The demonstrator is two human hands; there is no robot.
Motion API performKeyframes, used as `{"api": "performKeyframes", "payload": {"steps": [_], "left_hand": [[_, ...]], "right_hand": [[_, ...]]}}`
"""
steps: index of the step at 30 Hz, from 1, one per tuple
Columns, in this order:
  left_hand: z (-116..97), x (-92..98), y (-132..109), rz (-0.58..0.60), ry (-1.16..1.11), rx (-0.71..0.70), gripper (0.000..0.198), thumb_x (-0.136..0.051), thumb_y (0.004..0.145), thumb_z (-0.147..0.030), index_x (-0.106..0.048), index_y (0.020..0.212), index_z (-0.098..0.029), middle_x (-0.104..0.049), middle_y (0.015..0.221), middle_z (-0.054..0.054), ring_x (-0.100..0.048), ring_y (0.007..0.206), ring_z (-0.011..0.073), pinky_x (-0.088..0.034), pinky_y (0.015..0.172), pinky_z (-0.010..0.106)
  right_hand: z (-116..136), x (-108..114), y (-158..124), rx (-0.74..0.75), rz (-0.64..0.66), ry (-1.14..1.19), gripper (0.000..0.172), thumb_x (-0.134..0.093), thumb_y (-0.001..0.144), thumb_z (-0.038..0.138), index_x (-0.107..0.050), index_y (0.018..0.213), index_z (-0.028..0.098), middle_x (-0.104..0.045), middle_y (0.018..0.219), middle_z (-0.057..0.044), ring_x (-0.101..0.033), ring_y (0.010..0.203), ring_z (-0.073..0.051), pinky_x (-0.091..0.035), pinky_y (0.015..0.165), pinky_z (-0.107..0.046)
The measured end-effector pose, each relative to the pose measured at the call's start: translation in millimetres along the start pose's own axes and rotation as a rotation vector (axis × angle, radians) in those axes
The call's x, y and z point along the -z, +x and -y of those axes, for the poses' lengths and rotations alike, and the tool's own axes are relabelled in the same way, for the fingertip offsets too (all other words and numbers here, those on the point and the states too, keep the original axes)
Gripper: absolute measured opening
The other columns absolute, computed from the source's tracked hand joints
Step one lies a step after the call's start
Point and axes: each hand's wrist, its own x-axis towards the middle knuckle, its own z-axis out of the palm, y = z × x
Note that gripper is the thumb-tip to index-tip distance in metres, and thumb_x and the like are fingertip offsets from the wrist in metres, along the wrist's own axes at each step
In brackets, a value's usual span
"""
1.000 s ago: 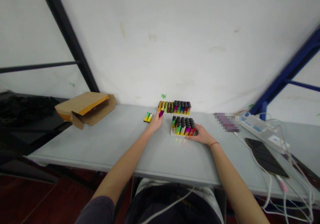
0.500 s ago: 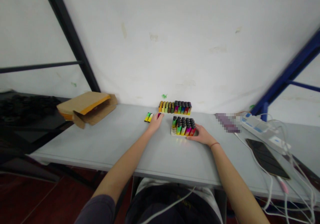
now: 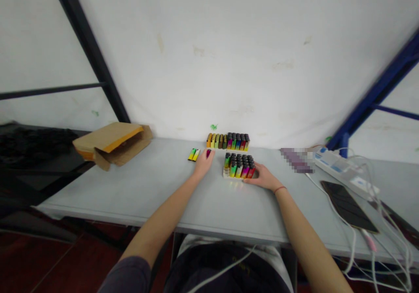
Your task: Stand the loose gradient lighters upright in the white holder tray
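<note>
My left hand [image 3: 203, 163] is closed on a purple lighter [image 3: 208, 153], most of it hidden by the fingers. Just left of it, a green-yellow lighter [image 3: 192, 154] and a white-yellow lighter [image 3: 196, 155] lie on the table. My right hand [image 3: 264, 178] grips the right side of a pale tray [image 3: 233, 178], which holds upright lighters in several colours with black tops; slots show at its front left corner. Behind, near the wall, stand a block of yellow and dark lighters [image 3: 216, 141] and a block of multicoloured lighters [image 3: 238, 141].
An open cardboard box [image 3: 109, 140] lies on the left of the grey table [image 3: 131, 188]. On the right are a dark phone [image 3: 348, 205], a white power strip [image 3: 347, 170], tangled white cables and a partly pixelated purple object [image 3: 296, 160]. A white wall [image 3: 209, 66] rises behind.
My left hand has shifted very slightly down, with the purple lighter still between its fingers. My right hand stays on the tray. The view has tilted a little.
</note>
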Motion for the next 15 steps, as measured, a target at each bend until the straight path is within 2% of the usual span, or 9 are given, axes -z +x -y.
{"api": "performKeyframes", "payload": {"steps": [9, 15], "left_hand": [[-2.1, 2.7, 1.3, 0.011, -0.019, 0.029, 0.021, -0.046, 0.091, -0.028, -0.052, 0.072, -0.021, -0.058, 0.070, 0.001, -0.055, 0.073, 0.0174, -0.038, 0.069, 0.027], [-1.6, 3.4, 3.3, 0.026, -0.045, 0.066, 0.019, -0.044, 0.091, -0.025, -0.050, 0.073, -0.021, -0.057, 0.072, 0.000, -0.056, 0.075, 0.0169, -0.039, 0.071, 0.027]], "right_hand": [[1.8, 1.9, 0.4, -0.005, 0.032, -0.009, 0.064, -0.075, 0.072, 0.058, -0.064, 0.122, 0.020, -0.066, 0.126, -0.013, -0.062, 0.112, -0.034, -0.046, 0.102, -0.051], [6.8, 2.1, 1.2, 0.001, 0.001, -0.011, 0.057, -0.075, 0.072, 0.056, -0.066, 0.114, 0.018, -0.067, 0.122, -0.014, -0.064, 0.108, -0.033, -0.049, 0.099, -0.048]]}}
